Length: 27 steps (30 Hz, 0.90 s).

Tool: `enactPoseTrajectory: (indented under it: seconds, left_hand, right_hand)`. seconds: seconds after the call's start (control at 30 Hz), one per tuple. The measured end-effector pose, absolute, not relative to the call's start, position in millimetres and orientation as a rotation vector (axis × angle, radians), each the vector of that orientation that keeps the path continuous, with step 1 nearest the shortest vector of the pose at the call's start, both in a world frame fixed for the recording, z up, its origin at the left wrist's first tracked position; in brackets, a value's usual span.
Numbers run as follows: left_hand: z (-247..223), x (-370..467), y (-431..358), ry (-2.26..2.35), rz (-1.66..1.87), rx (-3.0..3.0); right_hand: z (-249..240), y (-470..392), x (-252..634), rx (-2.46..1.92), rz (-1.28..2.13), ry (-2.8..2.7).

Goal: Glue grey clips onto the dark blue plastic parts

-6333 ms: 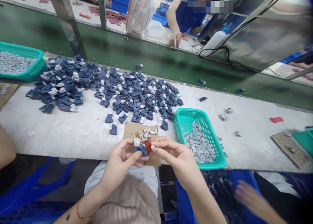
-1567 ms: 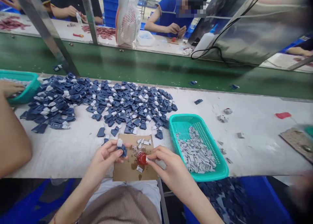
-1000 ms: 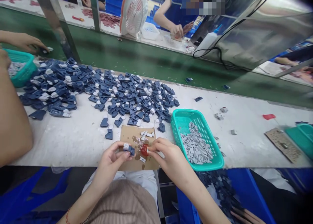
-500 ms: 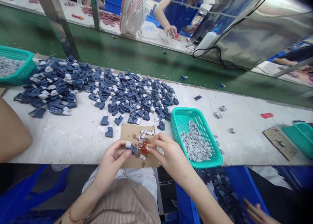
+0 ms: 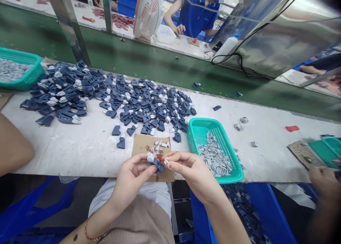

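My left hand (image 5: 135, 173) pinches a dark blue plastic piece with a white end (image 5: 157, 164) above a cardboard sheet (image 5: 138, 144). Close beside it, my right hand (image 5: 190, 171) holds a small light grey plastic part (image 5: 166, 162) between thumb and fingertips. Partly hidden behind the hands is a red round object (image 5: 160, 156) on the cardboard. A few loose grey parts (image 5: 161, 144) lie at the sheet's far side, near wet brown spots. To the right, a green basket (image 5: 234, 148) holds many more grey parts.
A large heap of dark blue pieces (image 5: 133, 98) spreads behind the cardboard. Another green basket (image 5: 37, 68) stands at the far left. A co-worker's elbow (image 5: 16, 148) juts in at left, and another person's hand (image 5: 323, 180) is at right. Blue bins stand under the table.
My right hand has lifted the grey part off the red round object and brought it close to the blue piece. My left hand has shifted slightly right. The co-worker's hand at right has risen.
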<state>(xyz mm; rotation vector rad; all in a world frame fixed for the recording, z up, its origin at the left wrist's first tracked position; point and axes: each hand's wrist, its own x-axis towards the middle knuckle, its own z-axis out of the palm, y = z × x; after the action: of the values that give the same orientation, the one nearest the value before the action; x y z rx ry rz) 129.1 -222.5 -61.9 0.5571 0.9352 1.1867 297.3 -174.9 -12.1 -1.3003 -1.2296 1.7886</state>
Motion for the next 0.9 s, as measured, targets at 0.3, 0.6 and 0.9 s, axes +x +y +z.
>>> enactPoseTrajectory:
  seconds: [0.3,0.6,0.9]
  left_hand:
    - [-55,130,-227,0.938,1.215,0.545]
    - [-56,131,-231,0.944,1.251,0.589]
    - [-48,128,-229,0.934,1.239,0.643]
  right_hand:
    - [-5,-180,286,-1.282,1.755,-1.283]
    - [1,-188,282,-1.347,1.676,-1.400]
    - [-13,-197,284,-1.185,1.802,-1.284]
